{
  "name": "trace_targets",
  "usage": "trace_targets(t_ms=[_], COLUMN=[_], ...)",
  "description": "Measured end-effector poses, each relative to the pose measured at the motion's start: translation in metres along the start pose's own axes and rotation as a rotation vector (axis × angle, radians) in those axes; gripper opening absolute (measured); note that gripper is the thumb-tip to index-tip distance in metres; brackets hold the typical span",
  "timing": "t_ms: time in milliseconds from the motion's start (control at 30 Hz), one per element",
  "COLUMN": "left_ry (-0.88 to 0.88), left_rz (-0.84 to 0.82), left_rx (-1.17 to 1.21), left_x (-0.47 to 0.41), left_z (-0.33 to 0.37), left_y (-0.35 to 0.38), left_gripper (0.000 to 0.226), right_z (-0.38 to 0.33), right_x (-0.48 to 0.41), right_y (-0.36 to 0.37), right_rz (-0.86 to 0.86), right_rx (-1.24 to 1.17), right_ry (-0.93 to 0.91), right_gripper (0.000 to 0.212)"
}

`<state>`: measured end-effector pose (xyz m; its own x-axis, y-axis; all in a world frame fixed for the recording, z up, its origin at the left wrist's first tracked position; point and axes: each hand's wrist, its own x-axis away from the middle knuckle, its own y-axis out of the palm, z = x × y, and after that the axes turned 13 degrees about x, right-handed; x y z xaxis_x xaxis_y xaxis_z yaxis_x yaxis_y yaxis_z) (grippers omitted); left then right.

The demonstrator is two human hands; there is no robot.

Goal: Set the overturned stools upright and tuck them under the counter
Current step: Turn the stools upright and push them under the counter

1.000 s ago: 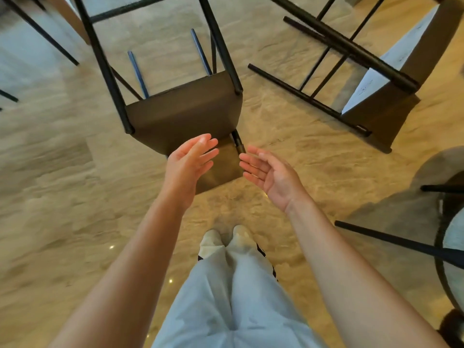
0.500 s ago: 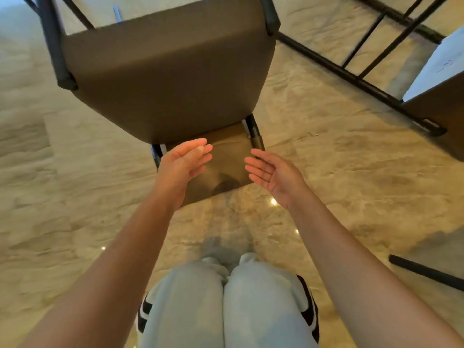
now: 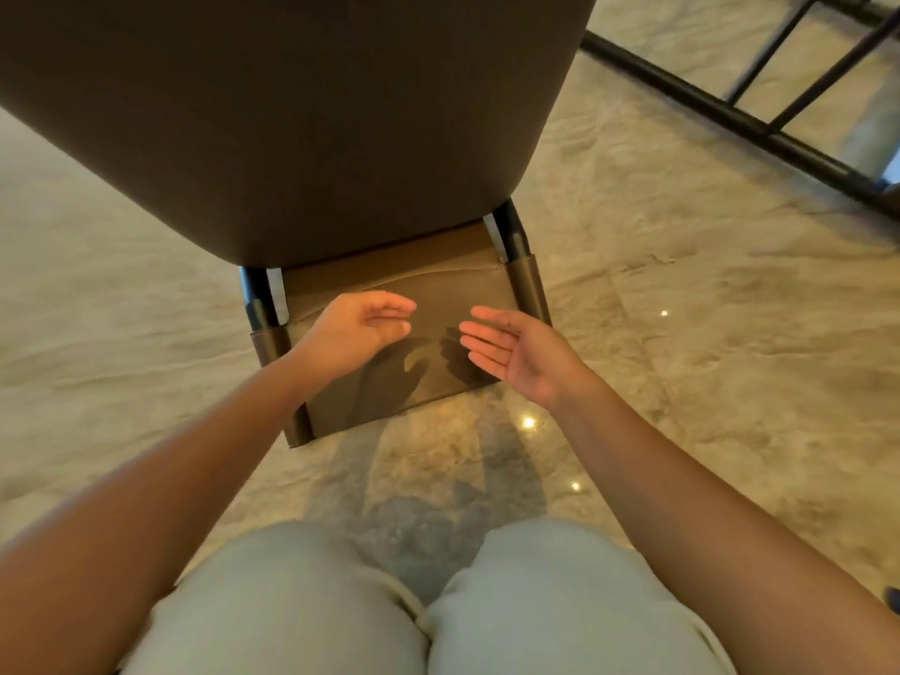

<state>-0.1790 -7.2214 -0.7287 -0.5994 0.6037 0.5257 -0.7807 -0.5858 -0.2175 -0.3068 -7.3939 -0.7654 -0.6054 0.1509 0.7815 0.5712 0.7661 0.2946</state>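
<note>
Knees bent, left hand (image 3: 355, 328) and right hand (image 3: 516, 353) hovered empty, fingers loosely spread, palms facing, just above the backrest (image 3: 438, 285) of the stool (image 3: 292, 114) tipped on the floor (image 3: 682, 333), probably lining up a two-sided lift; second stool (image 3: 721, 108) lay beyond, right.

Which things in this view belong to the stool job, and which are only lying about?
Belong to the job:
- nearest overturned stool, with its backrest on the floor
- black frame of a second stool
- left hand and right hand, both open over the backrest

Just there:
- marble floor
- light trousers
</note>
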Motion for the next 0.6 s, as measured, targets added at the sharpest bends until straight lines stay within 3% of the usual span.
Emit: trace_targets(t_ms=[167,433,600], left_ry=[0.032,0.203,0.199], left_rz=[-0.063,-0.106,-0.176], left_rx=[-0.326,-0.884,-1.206], left_x=[-0.007,-0.02,-0.016], left_z=[-0.039,-0.094,-0.115], left_y=[0.01,0.035,0.041], left_gripper=[0.043,0.09,0.091], right_z=[0.024,0.064,0.083], right_x=[-0.014,-0.036,-0.043], right_y=[0.001,0.015,0.016], right_rz=[0.044,0.119,0.24], right_rx=[-0.044,-0.058,-0.045], right_ry=[0.079,0.178,0.189], right_gripper=[0.023,0.026,0.02])
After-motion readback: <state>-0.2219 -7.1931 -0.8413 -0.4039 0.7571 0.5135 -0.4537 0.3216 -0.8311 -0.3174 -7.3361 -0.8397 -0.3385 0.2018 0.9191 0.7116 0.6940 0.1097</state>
